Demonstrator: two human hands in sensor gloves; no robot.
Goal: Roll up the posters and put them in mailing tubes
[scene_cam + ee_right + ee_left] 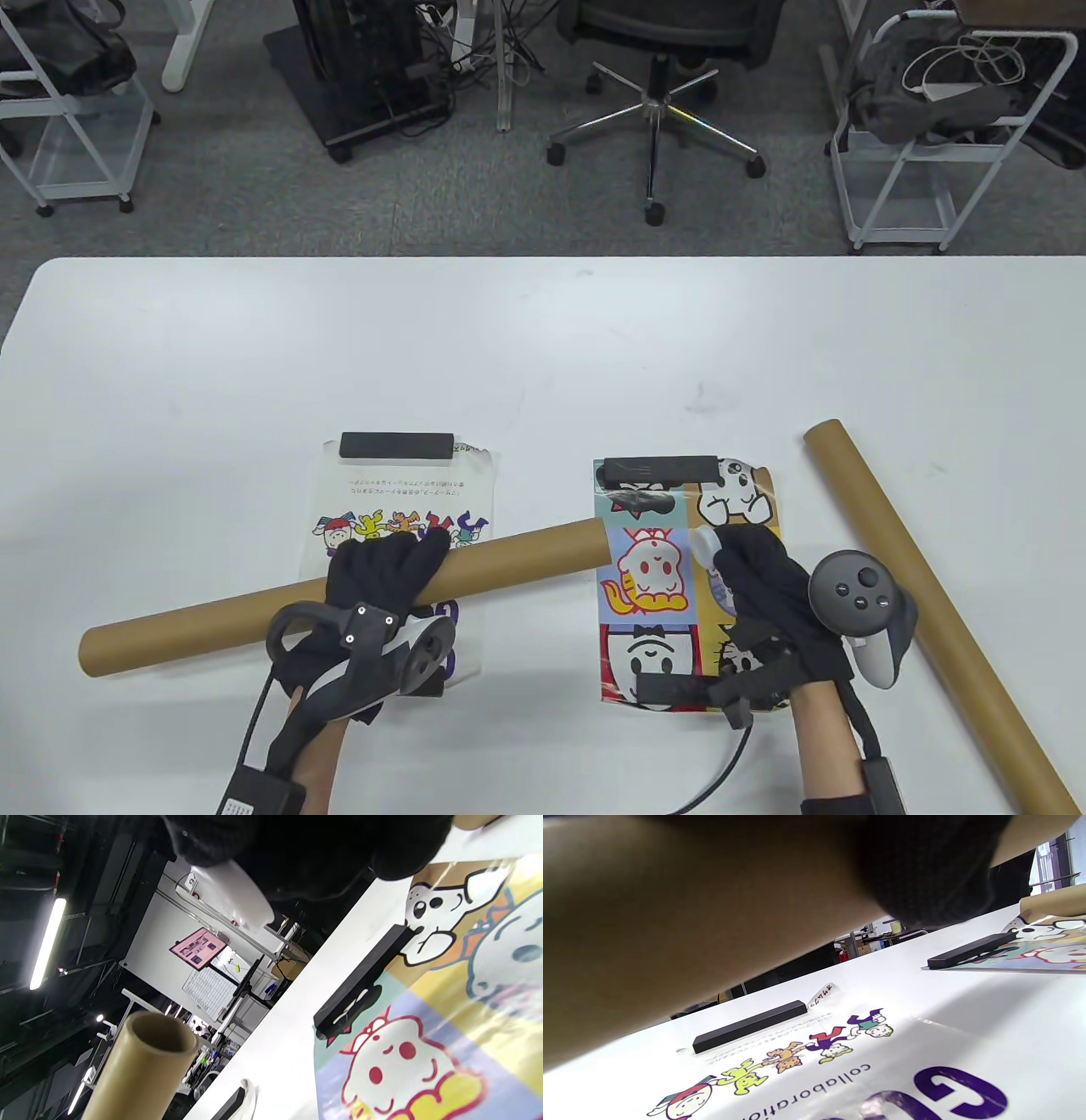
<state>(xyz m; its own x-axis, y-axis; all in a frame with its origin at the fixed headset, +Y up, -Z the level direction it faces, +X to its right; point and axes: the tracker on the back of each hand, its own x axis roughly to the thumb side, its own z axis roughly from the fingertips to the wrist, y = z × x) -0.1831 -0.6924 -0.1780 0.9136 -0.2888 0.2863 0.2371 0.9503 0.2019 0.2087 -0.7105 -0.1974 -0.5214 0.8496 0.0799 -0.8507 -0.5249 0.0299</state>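
Gripping cardboard tube (509, 556) mid-length, left hand (382, 577) lifts it above white poster (399, 501), near front edge. Right hand (764, 586) holds white cap (704, 543) over colourful poster (653, 577). Risk: long tube swings, knocks black weight bar (657, 469).

Readable text, logged per view.

Left wrist view: white poster (840, 1069) carries the lowercase word "collaboration" printed below its row of cartoon figures; the word runs off the frame's bottom edge. Beside it, large purple letters, of which only a "G" or "C" shape shows complete; the neighbouring letter is cut off. Fine grey lines of small print sit just under the black bar weight (750, 1025); too small to read. A curled corner of the poster (821, 995) bears handwritten marks, illegible.

Table view: same small print on the white poster (399, 492), appears Japanese and upside down, not legible.

Right wrist view: small tag (191, 881) on the background wall reads "9". The pink wall notice (198, 948) is illegible.
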